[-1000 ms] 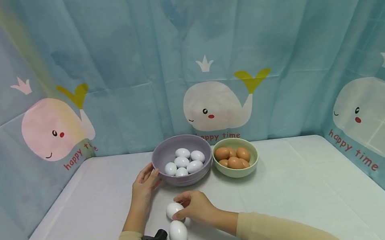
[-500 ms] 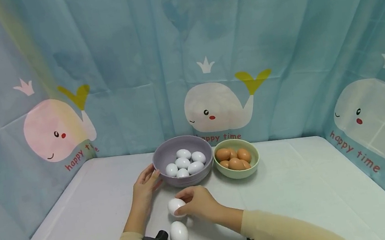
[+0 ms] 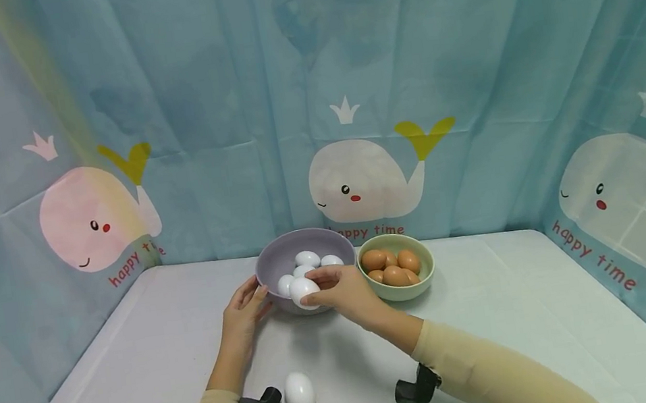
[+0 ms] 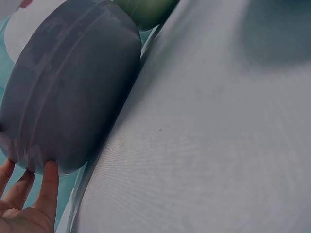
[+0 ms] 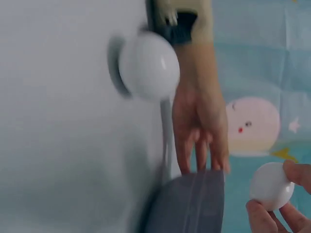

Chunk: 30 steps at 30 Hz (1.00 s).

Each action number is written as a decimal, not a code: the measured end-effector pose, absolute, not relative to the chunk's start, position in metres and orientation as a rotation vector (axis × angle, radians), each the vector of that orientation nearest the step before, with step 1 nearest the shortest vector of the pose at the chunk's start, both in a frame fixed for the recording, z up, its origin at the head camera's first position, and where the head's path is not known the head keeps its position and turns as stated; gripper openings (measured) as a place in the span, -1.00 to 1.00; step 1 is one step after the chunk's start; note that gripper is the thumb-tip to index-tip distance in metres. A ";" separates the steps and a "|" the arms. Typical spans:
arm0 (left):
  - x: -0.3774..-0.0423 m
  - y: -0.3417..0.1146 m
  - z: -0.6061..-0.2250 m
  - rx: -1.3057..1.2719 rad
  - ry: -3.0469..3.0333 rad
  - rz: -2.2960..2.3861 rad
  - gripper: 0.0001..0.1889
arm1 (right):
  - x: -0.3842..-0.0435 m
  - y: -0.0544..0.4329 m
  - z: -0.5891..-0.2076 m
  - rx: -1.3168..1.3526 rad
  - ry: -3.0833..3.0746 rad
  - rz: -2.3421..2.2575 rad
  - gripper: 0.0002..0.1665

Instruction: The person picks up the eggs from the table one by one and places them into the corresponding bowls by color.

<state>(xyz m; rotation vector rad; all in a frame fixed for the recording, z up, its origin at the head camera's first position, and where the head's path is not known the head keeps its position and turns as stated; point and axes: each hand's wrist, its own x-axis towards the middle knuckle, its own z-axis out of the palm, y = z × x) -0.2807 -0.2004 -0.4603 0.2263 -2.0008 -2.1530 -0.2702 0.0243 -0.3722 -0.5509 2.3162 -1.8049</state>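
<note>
In the head view my right hand (image 3: 352, 295) pinches a white egg (image 3: 303, 292) between thumb and fingers. The egg hangs over the front rim of the purple bowl (image 3: 275, 255), which has several white eggs (image 3: 307, 258) inside, some hidden behind the hand. My left hand (image 3: 242, 320) rests against the bowl's left side. Fairly straight fingers (image 4: 48, 189) touch the bowl wall in the left wrist view. The right wrist view also shows the held egg (image 5: 268, 187) gripped at the lower right. Another white egg (image 3: 300, 394) lies on the table, nearer the body.
A green bowl (image 3: 401, 293) with several brown eggs (image 3: 395, 276) stands close to the purple bowl's right. The white table (image 3: 499, 328) ends at a blue curtain (image 3: 224, 194) printed with whales. A black camera mount sits on each wrist.
My right hand has lifted the white egg off the table and carried it forward to the purple bowl's front rim. The left hand has stayed at the bowl's side.
</note>
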 end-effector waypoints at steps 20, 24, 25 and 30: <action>-0.278 -0.201 -0.460 0.211 -1.980 -2.166 -0.41 | -0.331 0.009 -0.375 -0.434 2.490 -1.631 -0.53; -0.278 -0.201 -0.459 0.208 -1.989 -2.167 -0.40 | -0.340 0.004 -0.380 -0.389 2.523 -1.590 -0.52; -0.278 -0.201 -0.459 0.210 -1.989 -2.166 -0.40 | -0.341 0.003 -0.381 -0.389 2.534 -1.580 -0.52; -0.279 -0.201 -0.459 0.225 -2.007 -2.148 -0.41 | -0.348 -0.003 -0.386 -0.410 2.548 -1.571 -0.52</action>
